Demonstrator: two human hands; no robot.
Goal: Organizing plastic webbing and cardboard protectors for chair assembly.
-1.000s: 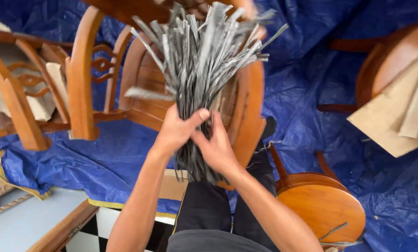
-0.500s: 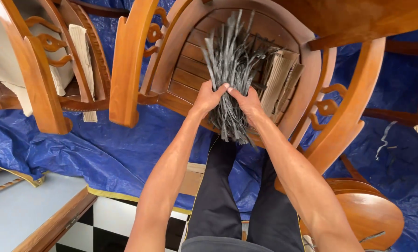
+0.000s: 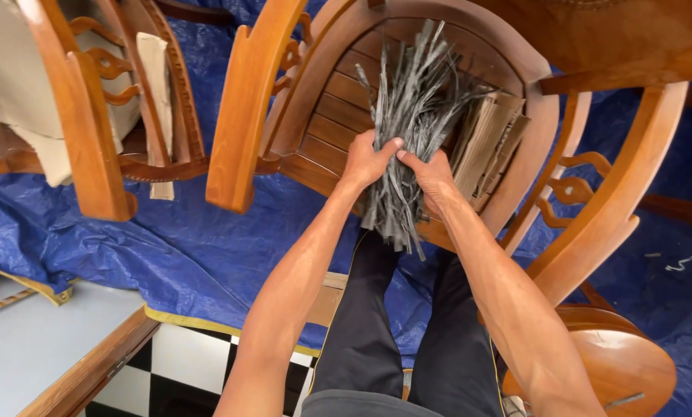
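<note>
Both hands (image 3: 400,166) gripping grey strips (image 3: 411,116), mid-bundle

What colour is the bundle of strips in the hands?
Grey, the bundle of strips; it shows best in the head view.

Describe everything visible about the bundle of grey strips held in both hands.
The bundle of flat grey strips looks like thin, plastic-like bands, gathered tight at the middle and fanning out above. The left hand and right hand grip it side by side. Its upper ends spread over the slatted seat of the wooden chair; uneven lower ends hang below.
</note>
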